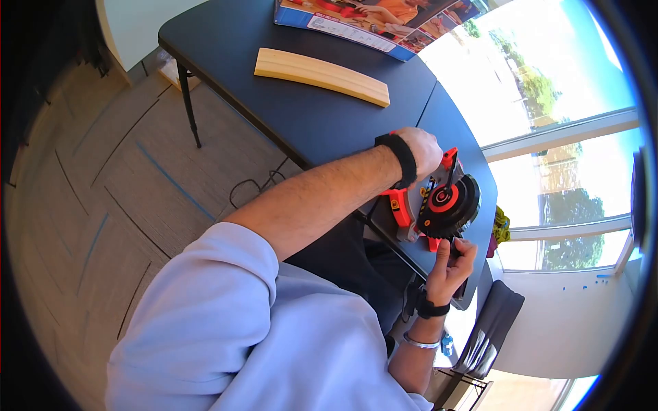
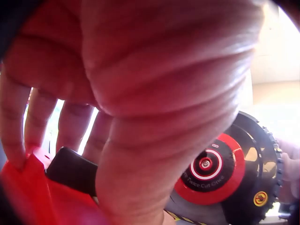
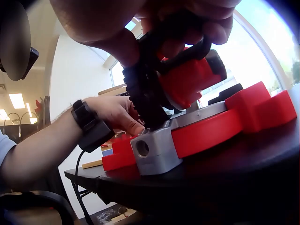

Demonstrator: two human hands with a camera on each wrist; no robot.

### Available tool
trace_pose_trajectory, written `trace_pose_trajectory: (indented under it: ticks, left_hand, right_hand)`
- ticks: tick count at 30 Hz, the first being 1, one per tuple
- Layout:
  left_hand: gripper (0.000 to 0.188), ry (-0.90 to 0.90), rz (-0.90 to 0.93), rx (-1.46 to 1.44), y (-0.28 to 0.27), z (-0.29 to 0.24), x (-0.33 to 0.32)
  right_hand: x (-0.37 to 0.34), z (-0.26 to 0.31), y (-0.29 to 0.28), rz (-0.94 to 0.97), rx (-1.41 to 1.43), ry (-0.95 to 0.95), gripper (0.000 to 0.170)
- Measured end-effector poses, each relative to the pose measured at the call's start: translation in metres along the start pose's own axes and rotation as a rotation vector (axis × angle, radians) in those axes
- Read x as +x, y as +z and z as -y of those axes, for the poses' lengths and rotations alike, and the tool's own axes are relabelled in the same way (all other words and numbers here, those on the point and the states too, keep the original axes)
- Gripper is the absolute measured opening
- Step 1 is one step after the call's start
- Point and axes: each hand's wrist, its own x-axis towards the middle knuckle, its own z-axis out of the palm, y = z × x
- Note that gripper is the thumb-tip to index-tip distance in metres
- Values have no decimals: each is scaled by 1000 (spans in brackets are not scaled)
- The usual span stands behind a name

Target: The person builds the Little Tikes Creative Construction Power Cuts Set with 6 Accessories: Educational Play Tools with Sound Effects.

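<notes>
Right hand (image 1: 454, 268) curls its fingers around the black handle (image 3: 152, 49) of the red-and-black saw (image 1: 447, 198), which sits on the right part of the dark table (image 1: 212, 34). Left hand (image 1: 421, 152) bends over the saw's left side, thumb and fingers partly extended; whether they grip, I cannot tell. Farther left lies a wooden board (image 1: 322, 77), beyond it a printed box (image 1: 380, 24).

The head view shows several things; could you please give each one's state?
Saw: stands on the table, blade low over its base.
Right hand: grips the saw's handle.
Left hand: at the saw, grip unclear.
Wooden piece: lying flat, apart from the saw.
Box: on the table, partly cut off.
</notes>
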Motion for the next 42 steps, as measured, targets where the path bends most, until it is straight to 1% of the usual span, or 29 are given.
trace_pose_trajectory:
  ticks: [2,4,6,8,10,12,14,16,19,21,22,24,25,27,28,30,31,36,38,39,42]
  left_hand:
    - [38,8,-14,-4,2,2,1]
    - [36,11,-26,-6,7,2,2]
    - [35,13,-47,-5,8,3,3]
    - [33,0,-13,-19,9,3,4]
    - [31,-9,-4,-34,9,5,4]
    - [32,-7,-32,-13,13,4,4]
    - [32,2,-16,-16,12,5,7]
    - [33,19,11,-10,13,6,8]
    - [37,29,-38,-4,15,7,7]
    - [39,35,-16,16,14,6,7]
    - [41,22,-3,28,12,6,6]
    - [44,20,-1,44,13,7,5]
    - [43,31,-30,60,14,8,3]
    - [44,38,-56,72,16,10,5]
    - [44,49,-53,80,15,10,6]
    - [45,35,-40,69,14,10,5]
    - [46,27,-10,79,14,10,6]
    - [50,42,2,90,22,17,13]
    - [52,32,-14,65,21,16,12]
    - [53,27,6,70,20,16,11]
    - [53,37,10,79,18,15,10]
  right_hand:
    - [-1,-3,2,-11,14,8,31]
    - [1,-8,3,-16,-33,-106,30]
    - [4,-4,1,-7,-35,-111,30]
    - [8,2,-4,1,-38,-119,30]
    - [13,7,-7,15,-18,18,30]
    - [13,5,-7,11,-15,17,30]
    - [10,4,-6,3,-13,28,30]
    - [8,5,0,-33,19,-11,30]
    - [6,6,4,-68,-42,-58,31]
    - [6,6,7,-105,-67,-128,32]
    - [9,8,3,-121,-69,-124,32]
    - [18,14,-9,-25,-94,-103,33]
    - [23,17,-15,-35,-95,-100,33]
    - [36,23,-26,27,-111,-69,34]
    - [42,24,-29,15,-112,-62,34]
    - [58,26,-33,-37,-98,-218,33]
    - [65,28,-35,-54,-120,-265,29]
    - [95,31,-44,-119,-180,-296,25]
    - [105,32,-46,-130,-188,-347,25]
    - [107,33,-49,-106,-196,-342,30]
    - [110,43,-49,-153,-168,-288,34]
